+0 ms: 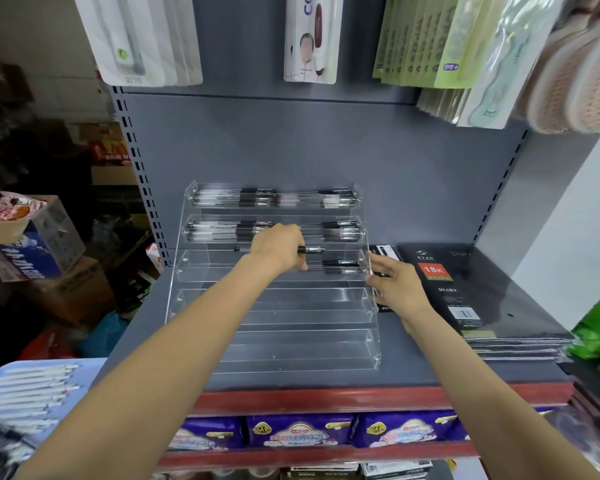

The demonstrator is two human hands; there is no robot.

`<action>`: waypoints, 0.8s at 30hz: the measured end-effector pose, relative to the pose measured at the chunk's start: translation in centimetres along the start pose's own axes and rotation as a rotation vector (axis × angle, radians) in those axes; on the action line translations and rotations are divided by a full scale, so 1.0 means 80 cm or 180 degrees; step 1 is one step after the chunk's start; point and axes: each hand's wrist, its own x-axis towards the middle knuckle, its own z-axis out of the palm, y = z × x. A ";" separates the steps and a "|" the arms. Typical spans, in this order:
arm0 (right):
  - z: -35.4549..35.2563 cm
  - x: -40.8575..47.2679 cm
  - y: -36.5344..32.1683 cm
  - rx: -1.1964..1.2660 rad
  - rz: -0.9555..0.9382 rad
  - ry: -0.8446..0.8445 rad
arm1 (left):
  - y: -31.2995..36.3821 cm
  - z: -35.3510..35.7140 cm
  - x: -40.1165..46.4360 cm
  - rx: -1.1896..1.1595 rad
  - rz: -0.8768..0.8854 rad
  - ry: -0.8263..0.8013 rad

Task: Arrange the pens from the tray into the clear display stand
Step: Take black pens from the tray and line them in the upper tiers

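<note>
The fingers of the left hand [279, 249] are curled round a black-and-clear pen [310, 250], held level, its ends sticking out either side of the fist, just over the third tier of the clear display stand [373, 341]. The right hand [394, 284] is laid against the stand's right wall, fingers fairly straight, thumb at the edge; nothing is gripped, the stand is only steadied.

Just right of the left fingers, a few pens [340, 266] already lie in that third tier. Above the fingers, the two upper tiers are well filled with pens. Below, the two lowest tiers are seen empty.

The risk, as judged from here: the pen could be released crooked and catch on the tier's front lip, or roll against those already laid and knock them askew. The light stand could also be shoved along the shelf [146, 327] if the steadying hand is lifted.

Far out at the lower left, the tray [0, 375] is seen, blurred, with a row of pale pens [28, 396] waiting. Right of the stand, a stack of black diaries [471, 289] rests on the shelf.
</note>
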 end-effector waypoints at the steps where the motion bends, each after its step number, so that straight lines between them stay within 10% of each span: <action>1: 0.000 -0.001 0.000 -0.0002 -0.0004 0.0001 | -0.002 0.003 -0.002 -0.0017 0.0016 0.0090; 24: -0.004 -0.008 -0.006 0.0046 0.0041 -0.0085 | 0.015 0.035 0.009 -0.1303 0.0724 0.0172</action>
